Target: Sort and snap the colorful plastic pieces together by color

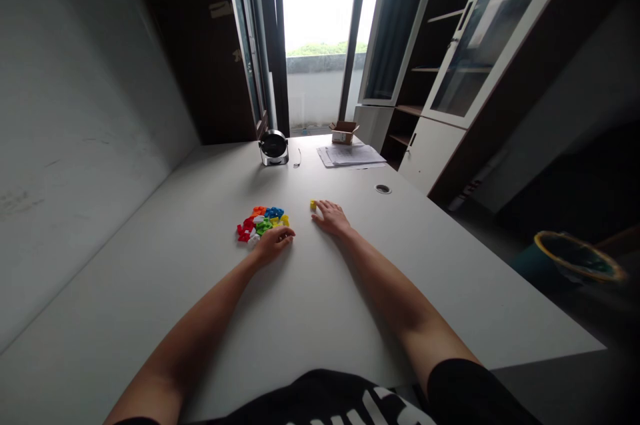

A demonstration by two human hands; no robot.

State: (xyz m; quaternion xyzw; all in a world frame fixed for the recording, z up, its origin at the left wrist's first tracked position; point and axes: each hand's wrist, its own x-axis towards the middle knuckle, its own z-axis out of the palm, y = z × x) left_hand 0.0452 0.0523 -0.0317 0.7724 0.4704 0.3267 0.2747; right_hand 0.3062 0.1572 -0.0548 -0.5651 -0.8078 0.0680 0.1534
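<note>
On the white table (pixel 325 305), left of centre, we count one heap of small plastic-looking pieces (pixel 263 226): red, orange, blue, green, yellow, white, too jumbled to number singly. One yellow piece (pixel 313 205) lies apart, to the right, at the fingertips of our right hand (pixel 332 217), fingers extended, slightly spread. Our left hand (pixel 273 243) curls by the heap's near right edge; any pinch, we cannot tell. Far right: one cardboard box (pixel 343 137).

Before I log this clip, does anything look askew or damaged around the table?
Yes: a glass cabinet door stands open at the back right, the papers lie stacked unevenly, and ragged pale patches mar the dark panel at left, perhaps tape residue.
</note>
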